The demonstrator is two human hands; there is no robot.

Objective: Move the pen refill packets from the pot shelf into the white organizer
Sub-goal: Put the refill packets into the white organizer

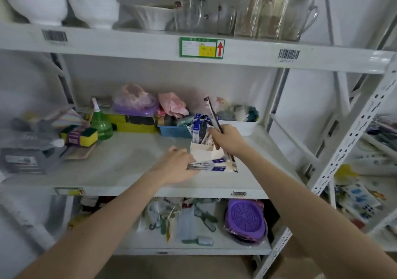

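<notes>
Gripping one refill packet (211, 115) in my right hand (225, 139) above the white organizer (204, 152) near the shelf's (129, 160) front edge, left hand (176, 167) pinching flat packets (214, 167) beside it — I'd drop it in vertically, clear of those already standing inside.

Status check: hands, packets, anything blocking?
Right hand gripping one long packet over white organizer. Left hand holding flat packets. Nothing blocking.

Two bare forearms, no sleeves visible; hands: left hand (175, 167), right hand (227, 138), bare, ungloved.
</notes>
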